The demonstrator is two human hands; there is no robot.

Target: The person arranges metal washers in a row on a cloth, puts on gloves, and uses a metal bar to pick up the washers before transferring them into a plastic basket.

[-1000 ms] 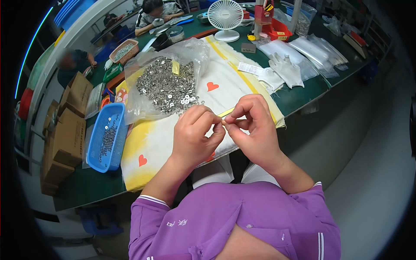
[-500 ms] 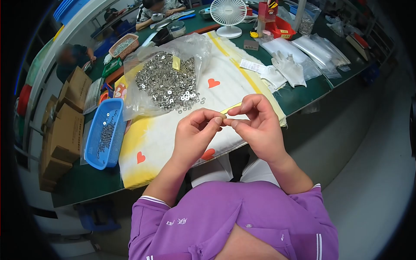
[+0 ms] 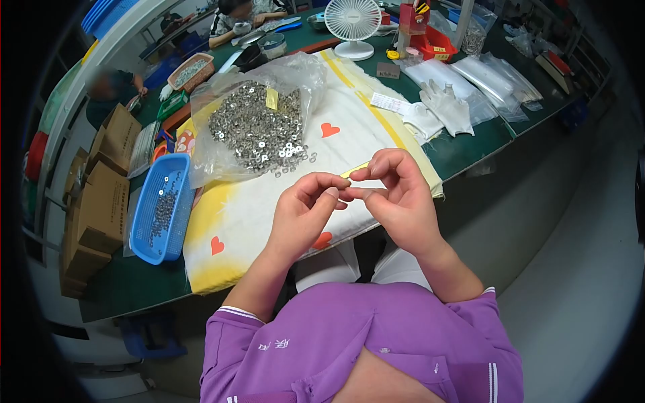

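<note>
Above the near edge of the white and yellow cloth (image 3: 269, 221), my left hand (image 3: 306, 208) and my right hand (image 3: 400, 195) meet at their fingertips. The fingers of both are pinched; whatever lies between them is too small to name. A thin yellow strip (image 3: 355, 169) shows just beyond the fingertips, and I cannot tell whether it is held or part of the cloth. Farther off on the cloth, a pile of small metal washers (image 3: 259, 127) spills from an opened clear plastic bag (image 3: 205, 158).
Left of the cloth stands a blue basket (image 3: 180, 225) with small dark parts, beside cardboard boxes (image 3: 101, 208). White gloves (image 3: 449, 111), plastic bags (image 3: 494, 80) and a white fan (image 3: 353, 20) are at the back. Two people (image 3: 111, 91) sit across the table.
My right thumb and fingers have shifted slightly against my left fingertips. The hands stay together in nearly the same place.
</note>
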